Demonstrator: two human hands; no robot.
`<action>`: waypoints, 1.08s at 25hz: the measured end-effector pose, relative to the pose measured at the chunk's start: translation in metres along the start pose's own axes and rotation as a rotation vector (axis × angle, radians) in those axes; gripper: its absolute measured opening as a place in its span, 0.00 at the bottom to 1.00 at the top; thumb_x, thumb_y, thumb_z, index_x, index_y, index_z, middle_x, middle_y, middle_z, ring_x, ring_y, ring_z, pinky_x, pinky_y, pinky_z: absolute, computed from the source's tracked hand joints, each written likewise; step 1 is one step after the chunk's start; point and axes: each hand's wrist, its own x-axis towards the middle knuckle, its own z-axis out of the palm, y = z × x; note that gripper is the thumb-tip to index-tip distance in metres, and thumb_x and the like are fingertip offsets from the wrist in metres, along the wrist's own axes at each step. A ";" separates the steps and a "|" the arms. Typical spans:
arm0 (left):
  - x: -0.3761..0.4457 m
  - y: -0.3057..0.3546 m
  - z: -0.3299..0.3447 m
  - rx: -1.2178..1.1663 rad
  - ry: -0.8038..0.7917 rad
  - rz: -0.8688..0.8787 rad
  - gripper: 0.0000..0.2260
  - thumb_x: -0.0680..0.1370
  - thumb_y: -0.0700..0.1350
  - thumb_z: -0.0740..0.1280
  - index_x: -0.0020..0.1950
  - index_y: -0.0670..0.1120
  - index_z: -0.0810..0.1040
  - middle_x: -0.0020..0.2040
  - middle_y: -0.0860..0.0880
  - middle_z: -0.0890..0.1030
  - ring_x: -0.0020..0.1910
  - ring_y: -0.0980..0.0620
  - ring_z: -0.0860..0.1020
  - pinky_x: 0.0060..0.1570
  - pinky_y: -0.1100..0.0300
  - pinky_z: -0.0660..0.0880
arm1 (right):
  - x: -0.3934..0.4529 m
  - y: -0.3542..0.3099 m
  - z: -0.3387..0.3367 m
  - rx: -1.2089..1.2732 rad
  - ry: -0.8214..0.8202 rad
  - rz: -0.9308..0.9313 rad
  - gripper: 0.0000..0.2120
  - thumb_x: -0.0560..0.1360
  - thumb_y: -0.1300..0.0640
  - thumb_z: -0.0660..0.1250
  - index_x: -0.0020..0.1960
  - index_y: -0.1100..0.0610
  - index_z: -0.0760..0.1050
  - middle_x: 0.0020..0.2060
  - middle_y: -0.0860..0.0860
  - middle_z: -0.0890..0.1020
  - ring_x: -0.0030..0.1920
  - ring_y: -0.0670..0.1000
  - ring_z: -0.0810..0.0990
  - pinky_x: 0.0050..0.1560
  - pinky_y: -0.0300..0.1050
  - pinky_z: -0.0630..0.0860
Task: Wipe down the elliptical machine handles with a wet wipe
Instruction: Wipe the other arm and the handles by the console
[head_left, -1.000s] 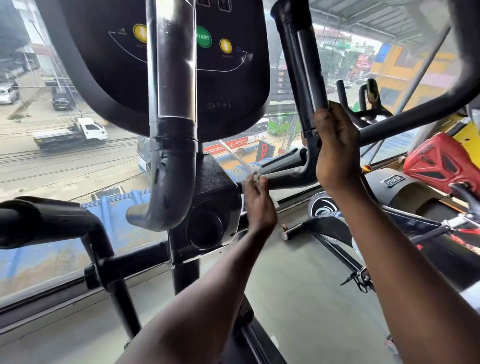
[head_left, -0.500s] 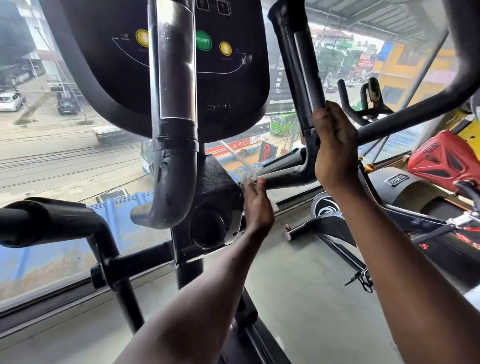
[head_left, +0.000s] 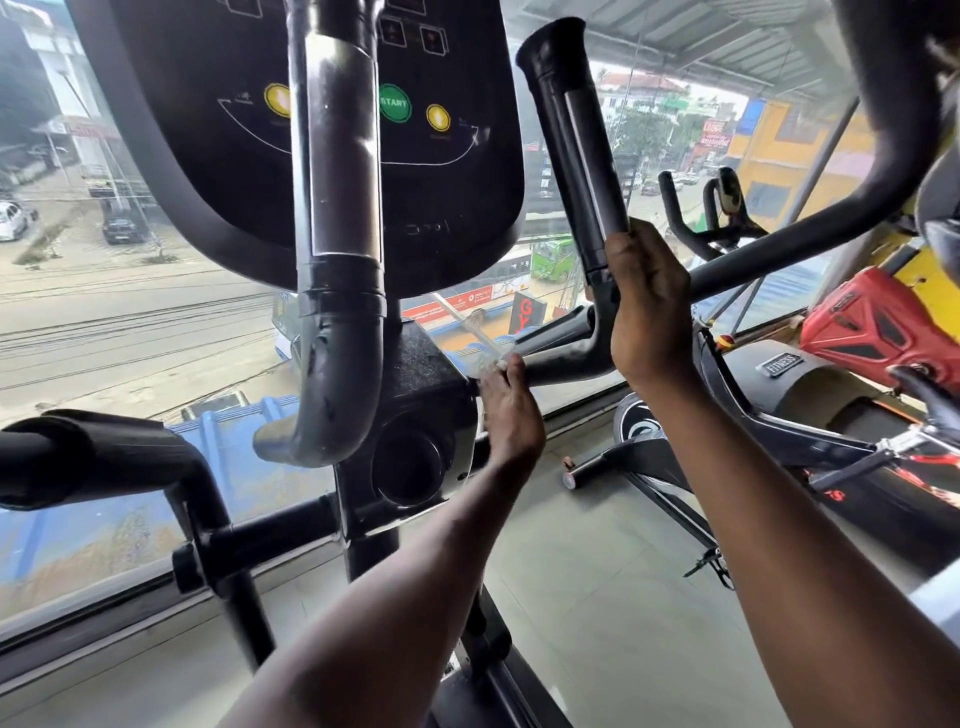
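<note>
Handles of the elliptical mid-wipe, by the look of it
Head view: left hand (head_left: 511, 410) pinches a thin wet wipe (head_left: 485, 358) against the right handle's lower bend (head_left: 563, 356); right hand (head_left: 649, 306) grips its upright (head_left: 582, 156); left-side handle (head_left: 337, 234) apparently remains

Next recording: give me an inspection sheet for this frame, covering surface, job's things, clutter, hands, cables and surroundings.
Surface: tiled floor under the machine.
Job's things: right handle, black, upright; wipe at the bar below it, barely visible.
Clutter: nothing seen.
Hands: left hand holds the wipe against the bar; right hand grips the handle's lower end.
Cables: nothing seen.
Surroundings: console with a green start button; exercise bike, red, at right; window onto a street.
</note>
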 end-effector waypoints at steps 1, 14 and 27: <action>-0.008 0.010 0.004 0.018 -0.028 0.106 0.39 0.74 0.65 0.43 0.75 0.41 0.63 0.77 0.43 0.61 0.78 0.48 0.55 0.78 0.51 0.49 | 0.000 0.000 0.000 0.000 0.005 -0.002 0.14 0.80 0.61 0.56 0.39 0.47 0.65 0.28 0.37 0.71 0.30 0.38 0.66 0.35 0.32 0.62; -0.010 0.024 0.001 -0.100 -0.007 -0.021 0.35 0.78 0.66 0.46 0.71 0.40 0.67 0.74 0.41 0.65 0.75 0.45 0.61 0.75 0.46 0.57 | 0.000 0.000 0.001 -0.040 0.006 -0.027 0.12 0.81 0.58 0.56 0.40 0.46 0.67 0.31 0.36 0.73 0.32 0.37 0.67 0.37 0.31 0.63; -0.070 0.131 -0.031 -0.443 -0.010 0.023 0.07 0.76 0.38 0.67 0.50 0.42 0.84 0.45 0.46 0.86 0.42 0.54 0.81 0.48 0.62 0.76 | -0.019 -0.005 -0.025 -0.177 0.129 0.172 0.15 0.79 0.46 0.59 0.60 0.51 0.75 0.53 0.54 0.78 0.53 0.55 0.78 0.55 0.47 0.73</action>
